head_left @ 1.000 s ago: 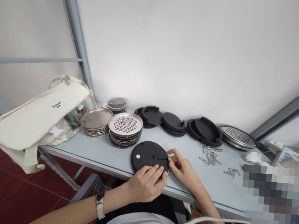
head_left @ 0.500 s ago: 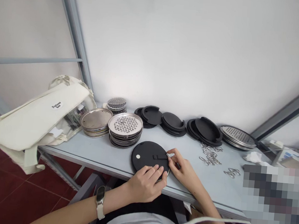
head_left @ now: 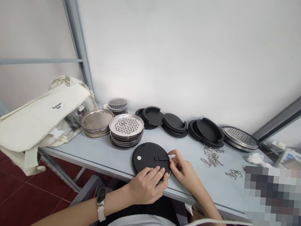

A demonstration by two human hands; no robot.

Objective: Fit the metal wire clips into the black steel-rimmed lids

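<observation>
Black disc [head_left: 148, 150] at the bench's [head_left: 184, 147] near edge
Your left hand [head_left: 148, 184] lies flattened on it; your right hand [head_left: 182, 169] pinches a wire clip [head_left: 169, 157] at its rim. Likely light, stiff; hold its edge.

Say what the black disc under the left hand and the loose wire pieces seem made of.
Black disc: probably matte plastic, given its even, low-glare face, though coated metal isn't ruled out.
Loose wire pieces: apparently shiny metal, from their silvery colour and thin bent shapes.
</observation>
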